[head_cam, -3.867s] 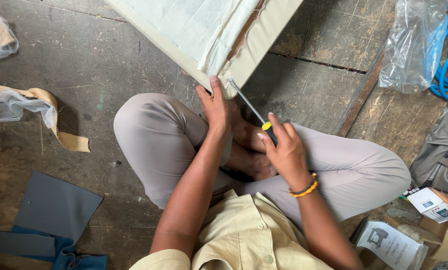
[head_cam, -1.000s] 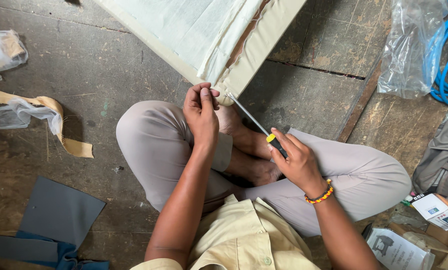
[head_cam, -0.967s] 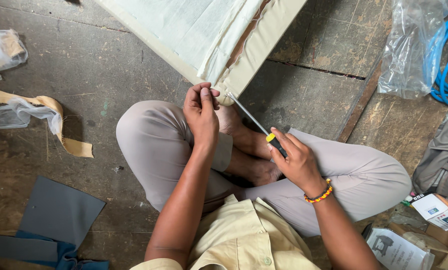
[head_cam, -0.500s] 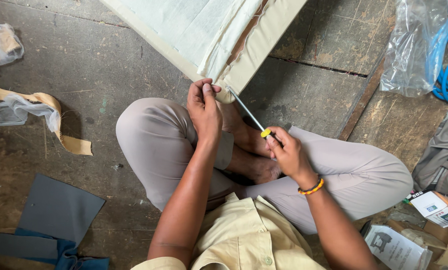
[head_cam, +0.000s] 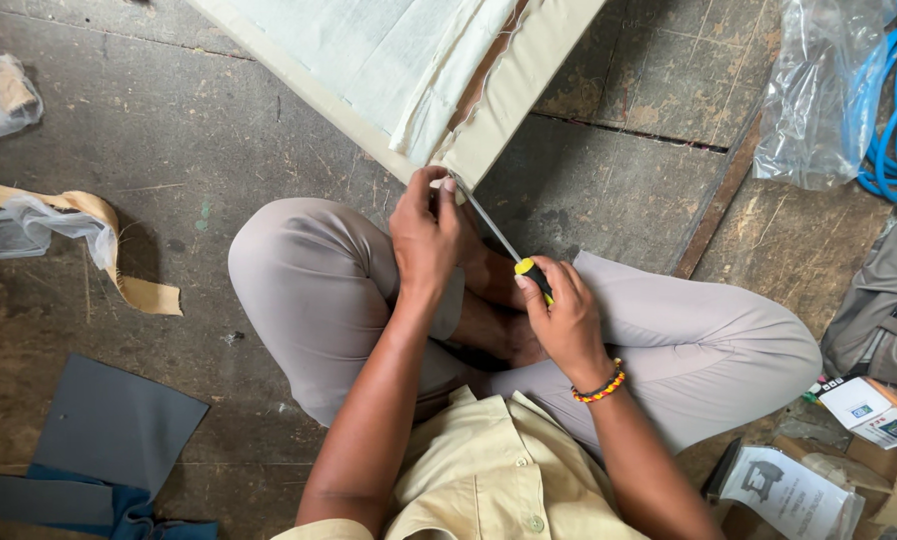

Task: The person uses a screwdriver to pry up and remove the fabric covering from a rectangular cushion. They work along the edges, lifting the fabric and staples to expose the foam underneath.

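I sit cross-legged on the floor. My left hand (head_cam: 424, 235) pinches the near corner of a cream fabric-covered panel (head_cam: 409, 70) that slants across the top of the view. My right hand (head_cam: 561, 318) grips the black-and-yellow handle of a screwdriver (head_cam: 504, 243). Its metal shaft runs up and left, and its tip rests at the panel corner beside my left fingers. A beaded bracelet circles my right wrist.
Grey fabric pieces (head_cam: 109, 430) lie at lower left, with tape strips and crumpled plastic (head_cam: 29, 215) on the left. A clear bag (head_cam: 814, 95) and blue hose (head_cam: 894, 110) are at upper right. A grey bag (head_cam: 884, 305), small boxes and papers (head_cam: 789, 490) sit at lower right.
My right hand with the screwdriver shifted slightly back and forth, working the tip at the panel corner. My left hand stayed on the corner.
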Available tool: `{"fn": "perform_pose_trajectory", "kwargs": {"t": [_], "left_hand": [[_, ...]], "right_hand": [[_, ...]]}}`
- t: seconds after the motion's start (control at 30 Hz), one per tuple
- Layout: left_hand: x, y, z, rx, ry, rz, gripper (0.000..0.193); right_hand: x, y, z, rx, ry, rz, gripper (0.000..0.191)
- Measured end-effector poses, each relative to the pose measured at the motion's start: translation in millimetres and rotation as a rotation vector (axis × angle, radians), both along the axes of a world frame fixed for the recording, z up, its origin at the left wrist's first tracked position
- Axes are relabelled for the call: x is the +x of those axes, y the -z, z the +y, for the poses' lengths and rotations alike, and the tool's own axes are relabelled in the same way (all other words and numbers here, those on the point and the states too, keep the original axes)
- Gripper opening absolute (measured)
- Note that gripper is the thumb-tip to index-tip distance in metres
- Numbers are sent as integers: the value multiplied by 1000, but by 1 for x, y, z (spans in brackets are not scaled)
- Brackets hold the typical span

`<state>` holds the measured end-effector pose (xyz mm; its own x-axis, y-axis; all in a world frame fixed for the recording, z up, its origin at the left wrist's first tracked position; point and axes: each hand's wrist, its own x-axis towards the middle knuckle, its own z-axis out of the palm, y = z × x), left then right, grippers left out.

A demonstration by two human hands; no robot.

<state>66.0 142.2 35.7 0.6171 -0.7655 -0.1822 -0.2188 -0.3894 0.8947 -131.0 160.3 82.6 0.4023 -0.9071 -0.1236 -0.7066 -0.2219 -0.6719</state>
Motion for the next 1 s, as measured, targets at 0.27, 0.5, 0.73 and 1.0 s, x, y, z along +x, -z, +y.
{"fn": "perform_pose_trajectory", "kwargs": {"t": [0.27, 0.5, 0.73, 1.0], "left_hand": [[-6, 0, -4, -17, 85, -292, 9], [-9, 8, -7, 54, 121, -349, 7], [-6, 10, -3, -21, 12, -238, 14], [2, 10, -8, 116, 6, -114, 16]], "right_hand": [[-3, 4, -1, -11, -12, 66, 29], [-3, 11, 0, -34, 12, 136, 23], [-11, 34, -1, 348, 99, -27, 20], [-20, 58, 2, 1548, 509, -770, 40]]}}
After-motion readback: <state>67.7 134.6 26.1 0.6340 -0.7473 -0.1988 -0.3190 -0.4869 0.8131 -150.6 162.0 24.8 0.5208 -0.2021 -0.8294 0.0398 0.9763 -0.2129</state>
